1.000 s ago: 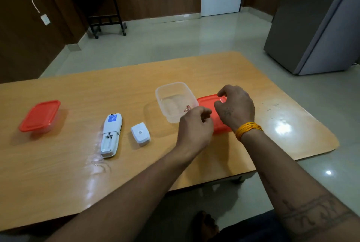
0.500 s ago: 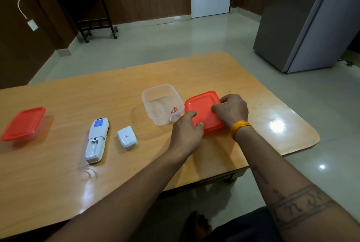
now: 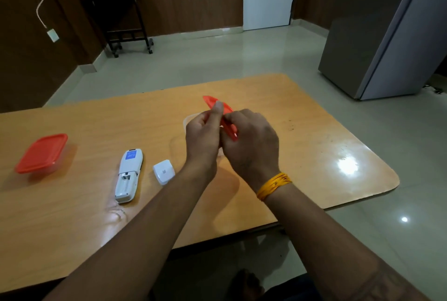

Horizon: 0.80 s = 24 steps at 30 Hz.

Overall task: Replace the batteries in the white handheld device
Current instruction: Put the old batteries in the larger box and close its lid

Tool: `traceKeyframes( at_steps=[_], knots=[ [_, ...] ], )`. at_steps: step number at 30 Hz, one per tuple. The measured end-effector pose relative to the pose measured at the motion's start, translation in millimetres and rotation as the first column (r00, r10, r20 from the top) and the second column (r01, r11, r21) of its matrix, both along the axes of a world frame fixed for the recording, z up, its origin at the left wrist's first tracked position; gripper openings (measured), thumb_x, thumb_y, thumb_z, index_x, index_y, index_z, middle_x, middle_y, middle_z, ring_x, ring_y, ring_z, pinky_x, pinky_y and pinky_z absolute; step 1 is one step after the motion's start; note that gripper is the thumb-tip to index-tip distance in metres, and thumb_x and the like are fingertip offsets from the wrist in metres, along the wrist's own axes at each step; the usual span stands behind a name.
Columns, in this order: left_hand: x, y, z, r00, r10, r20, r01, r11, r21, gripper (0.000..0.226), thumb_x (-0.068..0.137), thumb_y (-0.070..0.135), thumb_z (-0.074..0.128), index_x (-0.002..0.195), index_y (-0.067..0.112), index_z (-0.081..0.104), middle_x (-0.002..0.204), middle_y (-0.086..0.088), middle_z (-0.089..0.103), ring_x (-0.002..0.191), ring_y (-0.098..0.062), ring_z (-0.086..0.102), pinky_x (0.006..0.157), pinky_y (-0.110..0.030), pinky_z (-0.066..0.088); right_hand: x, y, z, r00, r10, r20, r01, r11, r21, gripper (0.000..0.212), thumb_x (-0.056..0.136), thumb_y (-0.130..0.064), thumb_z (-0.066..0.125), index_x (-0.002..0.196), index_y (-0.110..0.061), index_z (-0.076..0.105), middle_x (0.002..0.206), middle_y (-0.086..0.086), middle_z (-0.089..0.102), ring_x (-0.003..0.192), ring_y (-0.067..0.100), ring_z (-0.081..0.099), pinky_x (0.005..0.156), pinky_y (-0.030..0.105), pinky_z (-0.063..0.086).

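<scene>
The white handheld device (image 3: 128,174) lies face down on the wooden table (image 3: 314,155), its battery bay open and empty. Its white battery cover (image 3: 164,171) rests just to its right. My left hand (image 3: 203,138) and my right hand (image 3: 251,145) both grip a red lid (image 3: 226,109), held tilted on edge above a clear plastic container (image 3: 187,120). My hands hide most of that container and whatever is inside it.
A second clear container with a red lid (image 3: 41,153) sits closed at the table's left. A grey refrigerator (image 3: 377,34) stands on the floor to the right. A dark side table (image 3: 121,17) is against the far wall.
The red lid lay flat on the table right of the clear container. Both hands took hold of it and lifted it up on edge over the container.
</scene>
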State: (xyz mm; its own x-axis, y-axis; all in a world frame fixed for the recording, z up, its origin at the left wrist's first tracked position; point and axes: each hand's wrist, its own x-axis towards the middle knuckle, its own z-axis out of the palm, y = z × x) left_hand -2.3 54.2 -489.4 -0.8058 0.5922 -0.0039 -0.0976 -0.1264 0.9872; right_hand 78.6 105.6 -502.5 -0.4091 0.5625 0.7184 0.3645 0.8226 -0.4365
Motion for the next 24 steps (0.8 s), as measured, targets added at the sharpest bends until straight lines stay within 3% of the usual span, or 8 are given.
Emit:
traceKeyframes(
  at_steps=[3,7,10,12,14,18,21,24],
  knots=[
    [-19,-6,1,0.995,0.097,-0.021,-0.098,0.995,-0.034,0.024,0.103,0.023,0.062,0.086,0.008,0.069,0.079,-0.011,0.06,0.076,-0.022,0.056,0.074,-0.039,0.052,-6,-7,-8,0.998,0.05,0.028,-0.052,0.996,0.067,0.019,0.094,-0.033,0.069,0.099,-0.015,0.074,0.091,0.005,0.073,0.082,0.028,0.062,0.064,0.035,0.045],
    [-43,-15,2,0.987,0.162,-0.013,-0.162,0.983,-0.09,0.028,0.104,0.02,0.06,0.078,0.017,0.068,0.088,-0.01,0.07,0.085,-0.026,0.066,0.083,-0.044,0.059,-10,7,-10,0.999,-0.052,0.018,0.05,0.996,0.068,0.027,0.097,-0.035,0.064,0.109,-0.012,0.073,0.109,0.009,0.072,0.101,0.031,0.061,0.079,0.039,0.05],
    [-56,-15,0,0.99,0.126,0.062,-0.121,0.989,-0.089,0.022,0.105,0.021,0.062,0.085,0.016,0.071,0.089,-0.006,0.074,0.089,-0.027,0.07,0.09,-0.05,0.061,-12,31,-7,0.99,-0.137,-0.036,0.127,0.971,-0.203,0.028,0.095,-0.036,0.067,0.114,-0.016,0.072,0.109,0.006,0.069,0.095,0.029,0.067,0.078,0.037,0.052],
    [-61,-15,-3,0.992,0.087,0.096,-0.078,0.993,-0.092,0.018,0.106,0.022,0.062,0.09,0.018,0.07,0.096,-0.006,0.076,0.095,-0.028,0.072,0.089,-0.048,0.062,-16,44,-9,0.997,-0.063,-0.037,0.036,0.869,-0.493,0.029,0.093,-0.039,0.071,0.11,-0.016,0.077,0.095,0.001,0.072,0.087,0.022,0.069,0.078,0.038,0.057],
    [-67,-17,-5,0.996,0.037,0.077,-0.027,0.993,-0.118,0.016,0.105,0.024,0.064,0.092,0.018,0.071,0.098,-0.007,0.077,0.092,-0.028,0.074,0.086,-0.046,0.064,-21,53,-14,0.997,-0.015,-0.073,-0.035,0.776,-0.63,0.024,0.09,-0.038,0.075,0.099,-0.016,0.081,0.083,-0.003,0.072,0.081,0.017,0.068,0.079,0.043,0.061],
    [-82,-20,-12,0.992,-0.022,-0.122,-0.018,0.947,-0.321,0.012,0.097,0.015,0.068,0.093,0.006,0.075,0.085,-0.015,0.075,0.068,-0.028,0.069,0.066,-0.038,0.062,-34,62,-18,0.994,-0.061,-0.086,-0.006,0.783,-0.622,0.021,0.093,-0.031,0.073,0.093,-0.013,0.082,0.082,-0.001,0.073,0.082,0.02,0.069,0.075,0.038,0.06],
    [-89,-15,-14,0.948,0.031,-0.318,-0.17,0.891,-0.422,0.016,0.084,0.01,0.064,0.087,-0.002,0.074,0.076,-0.025,0.072,0.054,-0.03,0.063,0.06,-0.047,0.062,-48,64,-22,0.996,-0.081,-0.027,0.051,0.823,-0.566,0.022,0.093,-0.032,0.072,0.094,-0.013,0.082,0.08,0.0,0.072,0.081,0.021,0.068,0.072,0.031,0.053],
    [-97,-9,-16,0.895,0.031,-0.446,-0.259,0.849,-0.461,0.019,0.083,0.021,0.068,0.065,0.022,0.062,0.08,-0.02,0.076,0.069,-0.04,0.073,0.068,-0.052,0.064,-59,66,-26,0.994,-0.106,0.006,0.094,0.844,-0.528,0.023,0.091,-0.035,0.073,0.094,-0.016,0.083,0.081,0.0,0.073,0.08,0.02,0.067,0.072,0.028,0.049]
  ],
)
